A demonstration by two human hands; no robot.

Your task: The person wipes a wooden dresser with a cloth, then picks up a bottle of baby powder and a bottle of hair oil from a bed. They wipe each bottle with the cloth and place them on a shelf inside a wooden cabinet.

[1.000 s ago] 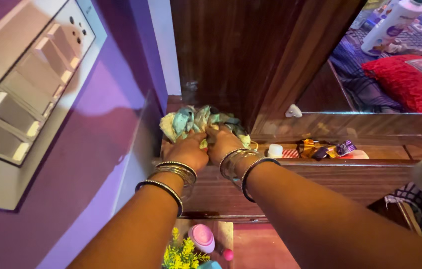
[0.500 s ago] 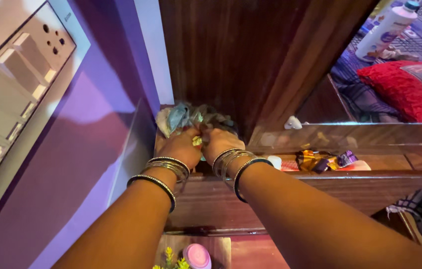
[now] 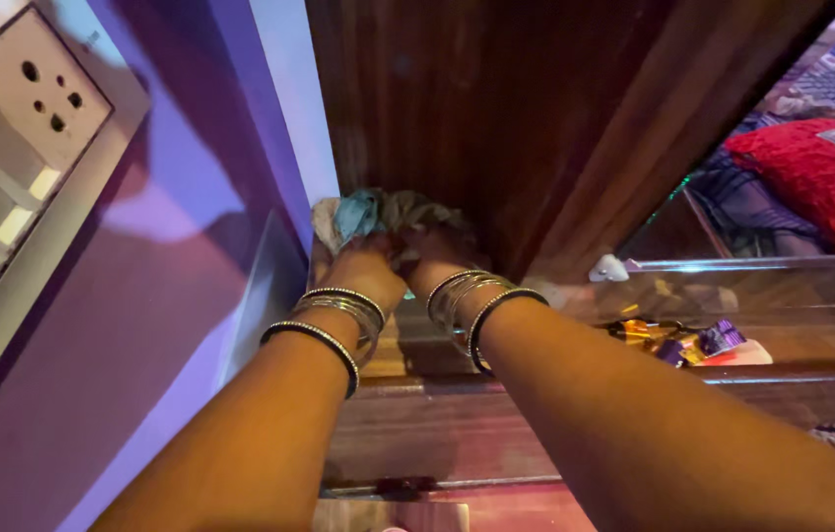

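- The left hand [image 3: 363,271] closes on a crumpled blue-and-beige cloth bundle [image 3: 378,212].
- The right hand [image 3: 437,258] grips the same bundle, fingers curled.
- The bundle sits on a brown wooden shelf [image 3: 437,433], against a dark wooden panel [image 3: 496,118].
- Shiny wrappers [image 3: 683,340] lie well apart.

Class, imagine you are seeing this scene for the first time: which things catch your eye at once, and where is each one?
At the centre, the left hand and right hand, wrists ringed with bangles, press together on a crumpled cloth against a dark wooden panel. At upper left a switchboard sits on the purple wall. At far right lies a red cushion, with shiny wrappers on the shelf below it.
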